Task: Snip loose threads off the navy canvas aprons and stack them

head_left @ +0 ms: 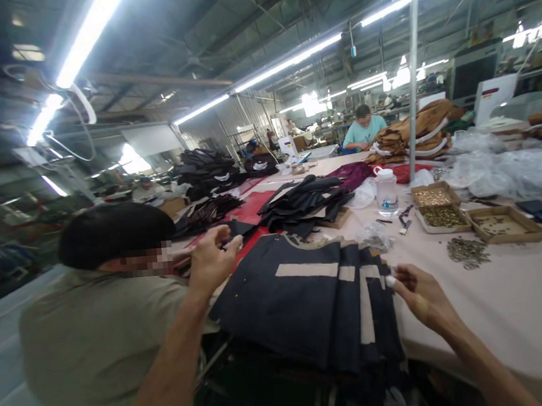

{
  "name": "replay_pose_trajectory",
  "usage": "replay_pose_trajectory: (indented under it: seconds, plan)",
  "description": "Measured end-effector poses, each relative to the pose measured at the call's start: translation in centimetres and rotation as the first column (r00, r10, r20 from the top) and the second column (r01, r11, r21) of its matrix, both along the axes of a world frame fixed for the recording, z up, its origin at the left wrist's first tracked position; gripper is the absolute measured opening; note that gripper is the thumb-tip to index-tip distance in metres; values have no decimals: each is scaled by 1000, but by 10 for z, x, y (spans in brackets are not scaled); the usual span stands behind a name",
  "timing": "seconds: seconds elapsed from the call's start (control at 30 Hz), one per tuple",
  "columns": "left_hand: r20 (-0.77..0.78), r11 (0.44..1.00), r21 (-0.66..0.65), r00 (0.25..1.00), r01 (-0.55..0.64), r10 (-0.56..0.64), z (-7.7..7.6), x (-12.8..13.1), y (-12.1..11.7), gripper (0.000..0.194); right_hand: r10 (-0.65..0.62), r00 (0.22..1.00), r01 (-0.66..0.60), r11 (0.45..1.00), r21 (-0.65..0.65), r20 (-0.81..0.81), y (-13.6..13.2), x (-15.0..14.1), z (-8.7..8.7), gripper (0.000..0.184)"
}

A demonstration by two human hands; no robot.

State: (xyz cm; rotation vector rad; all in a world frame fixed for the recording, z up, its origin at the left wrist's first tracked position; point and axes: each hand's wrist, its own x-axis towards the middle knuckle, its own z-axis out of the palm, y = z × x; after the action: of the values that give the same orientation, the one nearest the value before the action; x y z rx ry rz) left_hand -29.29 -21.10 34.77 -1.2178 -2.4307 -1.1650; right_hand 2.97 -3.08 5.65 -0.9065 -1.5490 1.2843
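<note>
Forward, downward view from head height

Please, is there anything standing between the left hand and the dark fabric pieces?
Nothing visible stands between the left hand and the dark fabric pieces. The hand is raised near their left edge; another person is close by, but not in between.

We reach forward, both forearms (170, 355) bare; left hand (213, 260) raised, fingers curled, thumb apart; right hand (419, 294) lower, fingers bent inward.
</note>
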Motion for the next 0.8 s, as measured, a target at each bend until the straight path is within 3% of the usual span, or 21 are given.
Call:
replay_pose_trajectory:
  seconds: [0.1,0.17,0.2,0.23,0.3,0.4,0.47,0.57,0.63,0.7,0.8]
  plan:
    - [159,973,104,962,206,-221,-75,88,-15,28,-213,968,230,966,-118,135,0,88,-70,56]
    - [295,897,84,849,435,-439,-138,162,-12,30,-324,922,361,917,-170,214,4,150,-98,58]
    - [331,840,137,775,526,-539,-167,196,-7,34,-370,898,415,893,-177,236,6,179,-103,59]
    - [350,783,183,705,595,-617,-194,225,-1,35,-410,877,457,874,-167,251,8,206,-102,58]
    - [367,732,168,647,660,-668,-236,263,22,37,-473,840,512,853,-99,264,18,256,-88,55]
    - [293,750,-34,724,661,-624,-287,278,86,37,-558,739,585,809,51,378,52,332,-57,52]
    - [163,772,-132,782,621,-601,-314,278,137,35,-653,621,670,729,139,434,77,388,-38,50]
    - [-28,765,-233,783,600,-622,-343,277,189,37,-704,362,761,602,241,611,106,462,-17,45]
    - [-156,814,-261,810,518,-566,-356,277,204,39,-664,230,781,563,272,712,126,497,-10,43]
    - [-272,872,-266,836,410,-476,-365,280,211,38,-626,173,788,551,275,760,147,521,-7,40]
    - [-365,887,-285,815,363,-451,-371,286,216,35,-589,90,806,516,289,803,171,543,-7,38]
